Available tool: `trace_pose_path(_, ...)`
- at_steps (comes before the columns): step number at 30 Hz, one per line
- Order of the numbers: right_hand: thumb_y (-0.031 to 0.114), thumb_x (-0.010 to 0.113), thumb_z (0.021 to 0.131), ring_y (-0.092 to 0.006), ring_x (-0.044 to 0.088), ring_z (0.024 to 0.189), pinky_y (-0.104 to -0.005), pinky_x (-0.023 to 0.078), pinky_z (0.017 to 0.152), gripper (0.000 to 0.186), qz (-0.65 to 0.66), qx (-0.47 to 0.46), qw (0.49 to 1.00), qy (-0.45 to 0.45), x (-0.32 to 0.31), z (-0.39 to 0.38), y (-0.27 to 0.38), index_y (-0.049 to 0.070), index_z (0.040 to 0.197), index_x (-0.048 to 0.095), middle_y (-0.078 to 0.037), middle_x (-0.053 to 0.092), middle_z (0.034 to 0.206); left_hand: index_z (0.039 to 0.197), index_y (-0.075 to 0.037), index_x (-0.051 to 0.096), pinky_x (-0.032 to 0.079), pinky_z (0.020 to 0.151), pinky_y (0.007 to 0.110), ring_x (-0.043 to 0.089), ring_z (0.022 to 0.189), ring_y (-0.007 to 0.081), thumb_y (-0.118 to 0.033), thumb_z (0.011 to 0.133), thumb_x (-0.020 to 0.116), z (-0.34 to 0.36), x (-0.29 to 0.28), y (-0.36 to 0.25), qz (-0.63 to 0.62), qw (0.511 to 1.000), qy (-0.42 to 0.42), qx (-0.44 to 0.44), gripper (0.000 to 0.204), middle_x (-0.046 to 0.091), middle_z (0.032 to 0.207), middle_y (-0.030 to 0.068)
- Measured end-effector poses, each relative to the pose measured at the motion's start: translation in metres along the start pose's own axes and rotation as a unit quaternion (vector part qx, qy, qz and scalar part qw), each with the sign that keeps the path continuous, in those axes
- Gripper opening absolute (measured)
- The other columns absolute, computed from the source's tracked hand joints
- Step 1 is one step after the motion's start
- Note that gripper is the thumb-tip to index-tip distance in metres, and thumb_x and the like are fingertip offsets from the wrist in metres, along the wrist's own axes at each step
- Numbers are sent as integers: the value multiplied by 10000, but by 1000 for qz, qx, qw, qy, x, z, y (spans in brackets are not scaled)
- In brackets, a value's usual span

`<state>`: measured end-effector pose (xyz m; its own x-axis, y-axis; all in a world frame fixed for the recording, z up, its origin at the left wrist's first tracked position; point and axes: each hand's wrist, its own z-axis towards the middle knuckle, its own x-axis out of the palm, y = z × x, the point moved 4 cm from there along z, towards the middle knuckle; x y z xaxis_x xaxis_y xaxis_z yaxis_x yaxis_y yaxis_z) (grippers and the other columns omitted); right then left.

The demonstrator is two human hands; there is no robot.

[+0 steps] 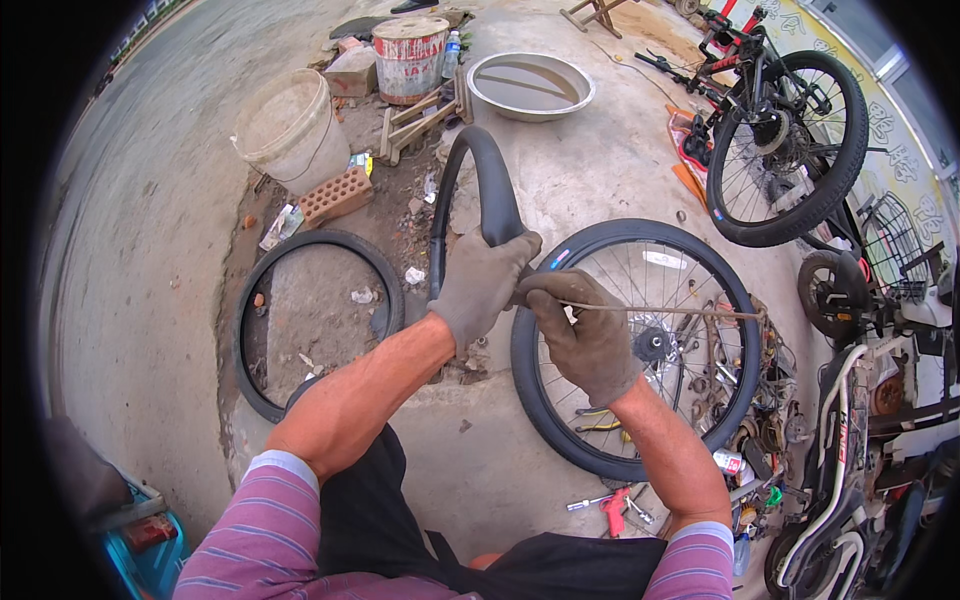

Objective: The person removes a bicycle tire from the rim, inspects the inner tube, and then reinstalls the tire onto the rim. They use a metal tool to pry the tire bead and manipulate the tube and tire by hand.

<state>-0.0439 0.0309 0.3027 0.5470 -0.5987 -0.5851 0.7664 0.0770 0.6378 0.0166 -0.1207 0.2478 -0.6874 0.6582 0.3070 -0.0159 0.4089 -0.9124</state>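
Black rubber tube, thick hoop, rises from grey-gloved left hand: long curve goes up, over, back down on left side. Left fingers closed round its near end. Grey-gloved right hand just beside, fingers curled tight on thin brown rod; rod runs near level to right, across above black-tyred spoked wheel. Tube lies up and left of right fingers; left hand nearer. Whether right fingers also touch tube: cannot tell.
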Motion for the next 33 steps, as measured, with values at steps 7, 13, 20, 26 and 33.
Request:
trace_pose_path(7,202,688,1109,-222,736,769,-362,583,701,191,110,88,990,-23,2,2,-7,38,1190,744,-103,753,898,1126,19,697,553,592,308,659,707,138,-107,1049,699,-6,-1,-8,23,999,9,-42,148,704,913,51)
trace_pose_path(13,341,549,1189,-171,762,921,-325,610,860,436,306,133,937,-102,-46,20,-8,-19,1409,660,-94,789,975,1042,-3,722,516,544,280,618,598,110,-226,996,763,-31,15,-35,227,957,178,5,231,686,752,32)
trace_pose_path(20,399,514,1192,-234,691,1269,-375,547,1115,486,415,145,895,80,-40,43,-1,-16,1406,649,-174,752,1306,1043,-24,732,544,663,351,680,728,156,-226,896,835,-91,38,-91,232,878,328,260,270,727,825,73)
trace_pose_path(26,824,477,1043,-287,667,1327,-448,543,1143,984,451,145,878,70,-19,45,-15,-39,1507,568,-207,666,1453,1171,-1,718,524,586,254,663,672,97,-70,890,834,-96,16,-113,47,957,274,82,311,732,850,45)
trace_pose_path(33,920,570,912,-260,584,1436,-449,468,1197,1119,464,182,841,208,31,12,-38,34,1593,511,-146,642,1512,1104,12,754,546,560,257,687,610,124,-192,996,751,-77,-17,-128,-50,954,169,241,231,739,780,69)
